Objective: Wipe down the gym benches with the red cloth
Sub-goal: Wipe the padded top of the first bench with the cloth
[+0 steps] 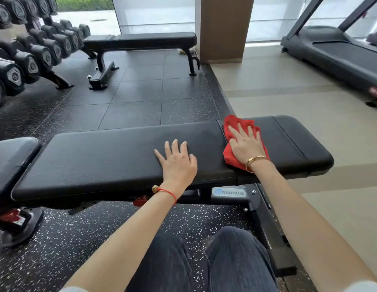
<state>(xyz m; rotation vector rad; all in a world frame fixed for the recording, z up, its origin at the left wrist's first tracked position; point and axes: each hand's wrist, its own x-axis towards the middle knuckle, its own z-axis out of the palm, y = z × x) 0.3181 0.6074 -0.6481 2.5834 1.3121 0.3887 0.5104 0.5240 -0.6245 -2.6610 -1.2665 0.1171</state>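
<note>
Long black padded vinyl gym bench [111, 157], the desk of this scene, runs across the foreground on a dark frame bearing a grey "NAUTILUS" plate [228, 192]; it stands on black speckled rubber flooring [63, 245]. A second flat black padded bench [141, 40] stands well apart at the far side, beside a rack of black hexagonal dumbbells [25, 51] at left. A dark treadmill [339, 53] occupies the beige floor at upper right, near a brown square column [223, 28].

Crumpled red cloth [232, 159] lies on the desk's right portion, over the seam between the long pad and the shorter end pad. The right hand [244, 144], wearing a gold bangle [254, 162] at the wrist, lies flat on top of the cloth, fingers straight and slightly spread, pressing it to the padding; cloth shows beyond the fingertips and along the hand's left edge.

The left hand [177, 163], with a thin red cord bracelet [166, 191] at the wrist, rests palm-down on the bare long pad just beside the cloth, not touching it, fingers spread, holding nothing.
</note>
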